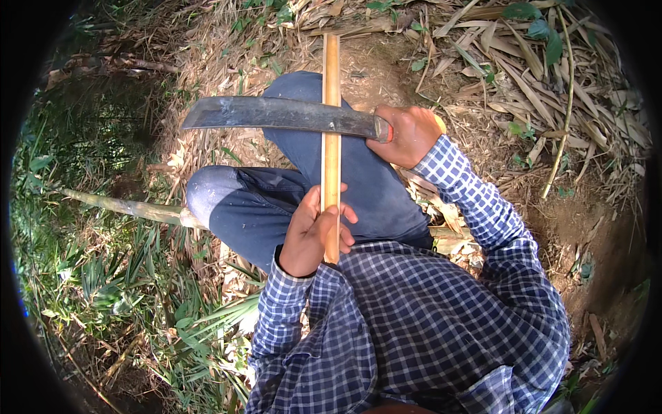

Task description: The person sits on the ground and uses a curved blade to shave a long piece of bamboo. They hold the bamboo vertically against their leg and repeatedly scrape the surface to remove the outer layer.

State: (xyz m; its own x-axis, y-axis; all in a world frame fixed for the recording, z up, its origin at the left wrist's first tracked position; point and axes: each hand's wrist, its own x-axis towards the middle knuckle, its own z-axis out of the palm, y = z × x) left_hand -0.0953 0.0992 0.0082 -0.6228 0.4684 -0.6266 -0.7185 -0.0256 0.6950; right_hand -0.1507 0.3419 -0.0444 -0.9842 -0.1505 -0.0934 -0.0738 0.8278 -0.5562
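Note:
A pale yellow split bamboo strip (332, 162) stands lengthwise in front of me, running from near my belly out past my knees. My left hand (318, 228) grips its near end, the thumb over the strip and the fingers round behind. In my right hand (407, 134) is a machete (276, 114), its handle wrapped in my closed fingers with a bit of red showing at the blade's base. The long dark blade points left and crosses over the strip, around the strip's middle. From this view I cannot tell whether blade and strip touch.
My bent legs in blue trousers (372, 169) lie beneath the strip. A bamboo pole (127, 207) rests on the ground at left, its end by my knee. Dry leaves (552, 90) litter the upper right, with a thin stem (567, 103) among them. Green plants (117, 290) grow at left.

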